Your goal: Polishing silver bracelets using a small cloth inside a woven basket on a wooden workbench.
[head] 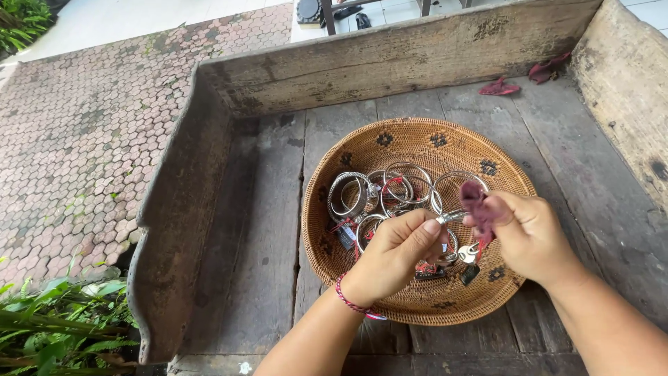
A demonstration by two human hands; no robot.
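My left hand (pixel 396 254) pinches a silver bangle (pixel 452 216) between thumb and fingers, over a round woven basket (pixel 390 139). My right hand (pixel 532 237) grips a small dark red cloth (pixel 476 202) pressed against the same bangle. A small tag on a red string hangs below my right hand. Several more silver bangles (pixel 379 195) with red strings and dark tags lie in the basket. A red and white cord bracelet (pixel 351 303) circles my left wrist.
The basket rests on a weathered wooden platform (pixel 264 230) with raised plank sides at the back, left and right. Red fallen petals (pixel 499 88) lie near the back wall. Hexagonal paving (pixel 90 139) and green plants (pixel 49 320) lie to the left.
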